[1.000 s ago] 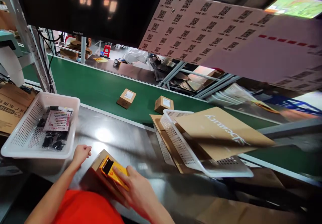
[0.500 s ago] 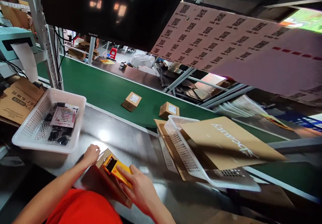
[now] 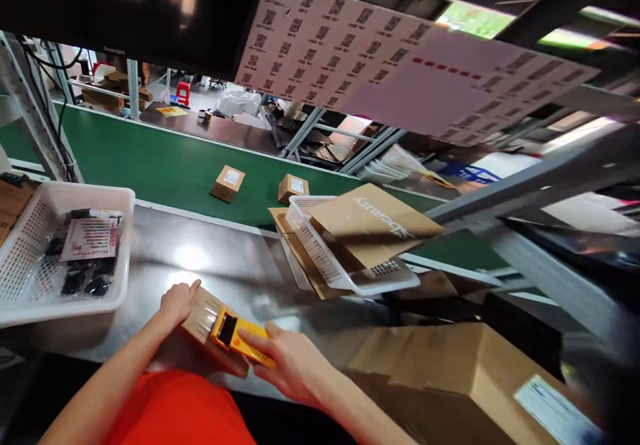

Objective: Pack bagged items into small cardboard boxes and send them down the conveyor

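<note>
A small cardboard box [image 3: 209,325] lies on the steel table near its front edge, tilted towards me. My left hand [image 3: 177,301] grips the box's far end. My right hand [image 3: 290,365] is closed around a yellow tape dispenser [image 3: 235,339], whose black opening faces up and which presses against the box's near end. The hand hides part of the dispenser. My red sleeve and forearms show at the bottom.
A white perforated basket [image 3: 65,258] holds black bagged items and a printed card. Another basket [image 3: 320,251] sits tilted on flat cardboard sheets [image 3: 373,221]. Two parcels [image 3: 227,183] ride a green conveyor belt [image 3: 150,158]. A large carton [image 3: 450,385] stands at lower right, under a hanging label sheet [image 3: 340,51].
The view has swung, shifting the table and baskets left and bringing a large carton in at lower right. Both hands stay on the box and dispenser, with the dispenser slightly further along the box.
</note>
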Demonstrator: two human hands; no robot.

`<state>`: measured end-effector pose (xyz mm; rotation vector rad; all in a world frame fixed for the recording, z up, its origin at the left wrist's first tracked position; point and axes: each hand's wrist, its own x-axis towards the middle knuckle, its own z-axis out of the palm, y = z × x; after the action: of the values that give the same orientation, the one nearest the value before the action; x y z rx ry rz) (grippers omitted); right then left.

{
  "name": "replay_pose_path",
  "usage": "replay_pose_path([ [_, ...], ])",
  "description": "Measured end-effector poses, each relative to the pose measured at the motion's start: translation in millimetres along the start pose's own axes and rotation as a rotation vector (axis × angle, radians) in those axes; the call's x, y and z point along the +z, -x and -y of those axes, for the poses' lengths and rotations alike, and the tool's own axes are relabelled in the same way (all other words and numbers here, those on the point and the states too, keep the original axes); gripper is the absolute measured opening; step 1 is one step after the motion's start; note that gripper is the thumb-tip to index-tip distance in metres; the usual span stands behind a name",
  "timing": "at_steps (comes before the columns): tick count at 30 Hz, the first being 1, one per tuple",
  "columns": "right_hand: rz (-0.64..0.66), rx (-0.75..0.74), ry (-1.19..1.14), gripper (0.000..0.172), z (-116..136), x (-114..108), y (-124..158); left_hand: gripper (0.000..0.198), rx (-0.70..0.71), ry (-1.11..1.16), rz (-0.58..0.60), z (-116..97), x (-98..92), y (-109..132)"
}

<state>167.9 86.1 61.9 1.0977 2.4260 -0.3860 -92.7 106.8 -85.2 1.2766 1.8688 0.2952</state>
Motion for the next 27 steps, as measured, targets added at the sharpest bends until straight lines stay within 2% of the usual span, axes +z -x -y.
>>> replay_pose_path([
  [7, 0.070, 0.223, -0.169, 0.069, -68.4, 69.9, 111.6, 0.081, 0.015, -0.087, 0.030, -0.8, -0.4, 0.0],
  [9, 0.050, 0.264, -0.240, 0.072, -78.7, 83.0, 131.2, 0.079, 0.028, -0.096, 0.029, -0.3, 0.0, -1.5],
  [11, 0.040, 0.286, -0.279, 0.072, -82.1, 91.9, 137.0, 0.076, 0.036, -0.103, 0.024, 0.1, 1.1, -3.3],
  [14, 0.024, 0.282, -0.263, 0.072, -74.5, 101.8, 117.0, 0.075, 0.046, -0.123, 0.014, 1.1, 3.4, -5.3],
  [19, 0.000, 0.223, -0.221, 0.075, -45.8, 117.3, 48.0, 0.077, 0.053, -0.155, 0.013, 2.9, 4.1, -6.8],
  [22, -0.049, 0.246, -0.236, 0.070, -39.3, 126.1, 23.6, 0.076, 0.042, -0.146, -0.006, 1.4, 4.7, -7.7],
  [25, -0.099, 0.270, -0.390, 0.066, -44.6, 134.2, 13.9, 0.073, 0.037, -0.112, -0.043, -1.9, 7.4, -7.3],
  [27, -0.066, 0.248, -0.564, 0.064, -51.3, 140.3, 8.1, 0.069, 0.032, -0.070, -0.067, -3.5, 8.8, -5.0],
])
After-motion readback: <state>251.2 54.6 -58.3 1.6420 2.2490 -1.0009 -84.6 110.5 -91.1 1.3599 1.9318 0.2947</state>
